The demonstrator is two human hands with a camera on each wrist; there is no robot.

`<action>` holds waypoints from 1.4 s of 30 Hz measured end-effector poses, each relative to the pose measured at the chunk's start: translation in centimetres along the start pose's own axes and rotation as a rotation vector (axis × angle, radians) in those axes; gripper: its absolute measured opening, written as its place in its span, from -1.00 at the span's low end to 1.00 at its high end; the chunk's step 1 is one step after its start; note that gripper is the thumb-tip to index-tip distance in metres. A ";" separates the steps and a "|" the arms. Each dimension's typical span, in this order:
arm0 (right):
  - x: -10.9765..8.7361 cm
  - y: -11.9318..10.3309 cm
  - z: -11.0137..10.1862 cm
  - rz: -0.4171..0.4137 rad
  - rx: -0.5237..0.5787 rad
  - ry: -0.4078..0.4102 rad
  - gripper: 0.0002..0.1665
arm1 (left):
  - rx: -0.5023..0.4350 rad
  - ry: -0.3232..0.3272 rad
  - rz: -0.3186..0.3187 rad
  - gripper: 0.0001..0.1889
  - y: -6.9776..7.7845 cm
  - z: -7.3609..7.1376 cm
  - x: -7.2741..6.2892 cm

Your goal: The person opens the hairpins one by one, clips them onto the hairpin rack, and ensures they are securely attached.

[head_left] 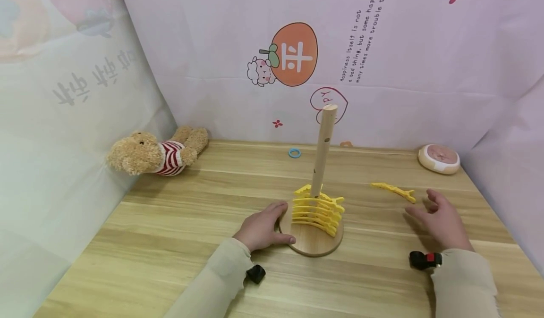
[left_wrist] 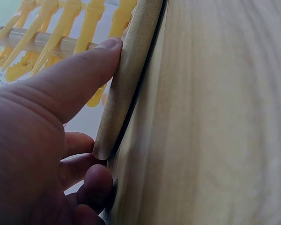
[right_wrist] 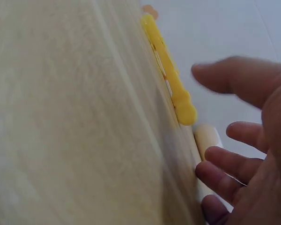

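Note:
A wooden stand, with a round base (head_left: 312,246) and an upright post (head_left: 324,150), stands on the table. Several yellow alligator hair clips (head_left: 316,214) are stacked around the lower post. My left hand (head_left: 264,226) holds the left edge of the base, thumb at the near rim and fingers at the far side; the left wrist view shows the thumb against the rim (left_wrist: 131,70). One loose yellow hair clip (head_left: 393,191) lies on the table right of the stand. Just right of it, my right hand (head_left: 444,219) hovers with fingers apart, holding nothing; the clip (right_wrist: 171,70) is before the thumb.
A teddy bear (head_left: 170,157) in a striped shirt lies at the back left. A small blue ring (head_left: 294,153) is near the back edge. At the back right sits a rounded pink-and-white device (head_left: 439,159). Printed cloth walls (head_left: 212,72) enclose the table's back and sides.

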State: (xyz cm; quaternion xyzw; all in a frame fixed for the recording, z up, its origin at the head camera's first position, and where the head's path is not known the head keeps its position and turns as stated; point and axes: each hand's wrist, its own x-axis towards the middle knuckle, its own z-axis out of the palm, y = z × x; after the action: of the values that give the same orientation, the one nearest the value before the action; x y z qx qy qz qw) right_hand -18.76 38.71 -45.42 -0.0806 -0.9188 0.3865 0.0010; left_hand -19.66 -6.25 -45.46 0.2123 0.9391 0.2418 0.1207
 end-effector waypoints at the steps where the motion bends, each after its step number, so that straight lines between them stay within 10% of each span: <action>1: 0.0 0.1 0.0 0.002 0.000 0.003 0.16 | -0.004 0.001 0.001 0.01 0.0 0.0 0.0; 21: 0.5 1.3 0.5 -0.059 -0.119 0.094 -0.36 | -0.009 -0.011 -0.011 0.02 -0.1 0.0 0.0; 34: 0.6 2.0 0.2 0.037 -0.021 0.156 -0.04 | -0.002 -0.016 -0.010 0.02 0.0 -0.2 0.1; 42: 0.9 2.1 0.3 -0.040 -0.083 0.112 -0.03 | 0.006 -0.021 -0.014 0.02 0.1 -0.1 0.2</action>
State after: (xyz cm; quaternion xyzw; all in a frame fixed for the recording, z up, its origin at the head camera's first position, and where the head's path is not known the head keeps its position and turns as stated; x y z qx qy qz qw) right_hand -19.38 40.13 -47.19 -0.0837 -0.9339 0.3430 0.0567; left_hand -19.86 -6.17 -45.35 0.2086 0.9400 0.2357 0.1317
